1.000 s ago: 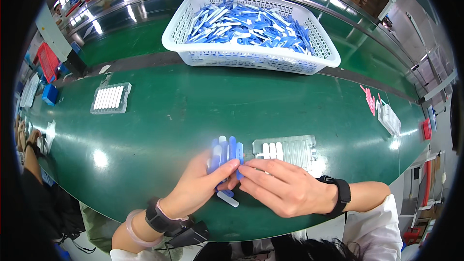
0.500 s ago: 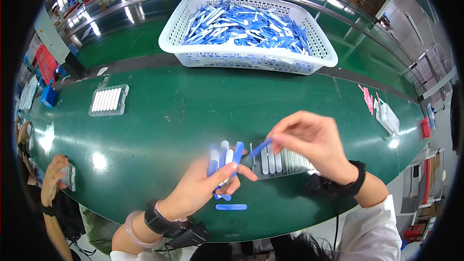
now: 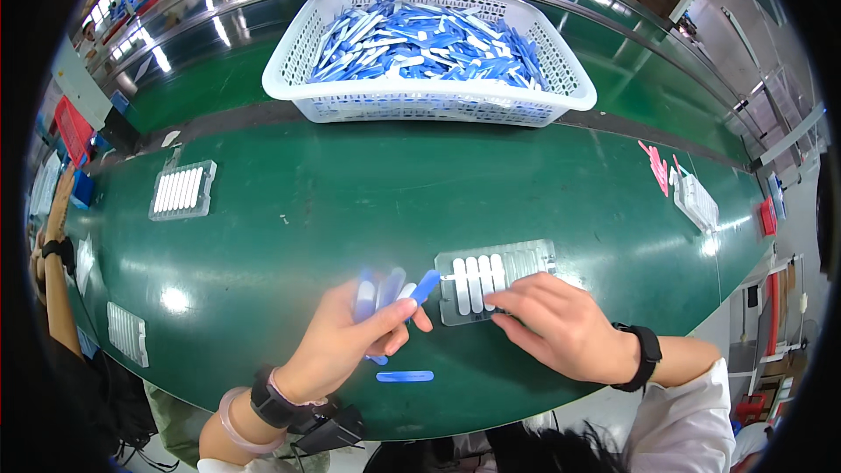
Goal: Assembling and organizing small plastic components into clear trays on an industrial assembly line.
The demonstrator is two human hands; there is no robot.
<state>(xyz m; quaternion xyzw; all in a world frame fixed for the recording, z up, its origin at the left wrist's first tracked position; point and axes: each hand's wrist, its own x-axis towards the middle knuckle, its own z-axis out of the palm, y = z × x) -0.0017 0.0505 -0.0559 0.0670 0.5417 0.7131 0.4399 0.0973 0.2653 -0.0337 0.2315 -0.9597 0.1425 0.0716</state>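
My left hand [image 3: 337,333] is closed around a fanned bundle of flat, round-ended blue-and-white strips [image 3: 427,287]. To its right lies a clear plastic tray [image 3: 448,315] with narrow slots, where several white strips [image 3: 473,285] sit side by side in the left part. My right hand [image 3: 556,324] hovers over the tray's lower edge, its fingertips at the lower ends of the strips. Its thumb and forefinger are slightly apart, with nothing visible between them. A single blue strip [image 3: 405,377] rests on the green table below my left hand.
A white perforated basket [image 3: 429,96] heaped with such strips stands at the back. Other clear trays of white strips [image 3: 182,190] [image 3: 128,335] lie at left. Pink pieces [image 3: 657,168] and another tray [image 3: 696,203] are at far right. A co-worker's arm [image 3: 60,254] reaches in at left.
The blue strip has left my right fingers, and one more white strip shows in the tray. My right hand has come down. The co-worker's hand has moved away from the lower-left tray.
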